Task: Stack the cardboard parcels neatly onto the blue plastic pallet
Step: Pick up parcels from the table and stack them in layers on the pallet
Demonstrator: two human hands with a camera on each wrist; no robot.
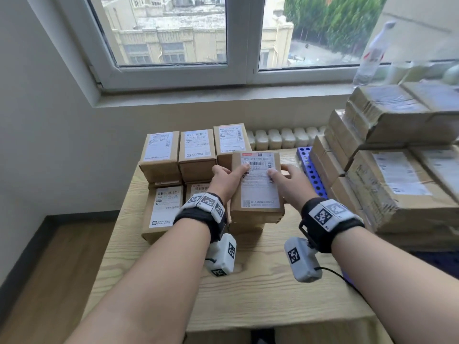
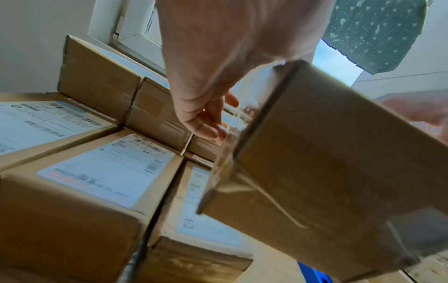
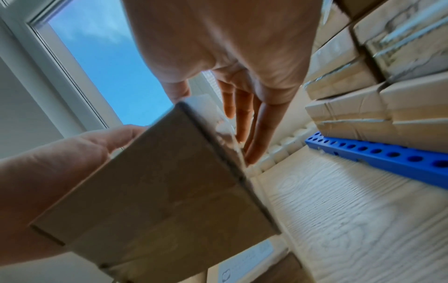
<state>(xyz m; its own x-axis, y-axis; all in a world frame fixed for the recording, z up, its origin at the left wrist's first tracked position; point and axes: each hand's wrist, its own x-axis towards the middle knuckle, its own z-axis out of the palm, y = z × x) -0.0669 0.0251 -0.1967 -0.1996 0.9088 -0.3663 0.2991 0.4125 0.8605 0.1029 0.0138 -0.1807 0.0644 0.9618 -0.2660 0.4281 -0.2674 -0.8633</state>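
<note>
A cardboard parcel (image 1: pixel 257 187) with a white shipping label is held up between both hands, above the front right of a group of small labelled parcels (image 1: pixel 161 155) on the left of the table. My left hand (image 1: pixel 229 176) grips its left edge, thumb on the label. My right hand (image 1: pixel 285 176) grips the right edge in the same way. From the left wrist the parcel (image 2: pixel 327 172) shows its underside beside my left hand (image 2: pixel 206 114). My right hand (image 3: pixel 237 114) lays straight fingers along the side of the parcel (image 3: pixel 157 191). The blue plastic pallet (image 1: pixel 310 170) lies to the right.
Larger taped parcels (image 1: pixel 397 170) are piled high on the blue pallet (image 3: pixel 387 159), at the right. The pale wooden table (image 1: pixel 248 294) has bare surface near me. A white radiator (image 1: pixel 280 139) and a windowsill with a plastic bottle (image 1: pixel 372 53) lie behind.
</note>
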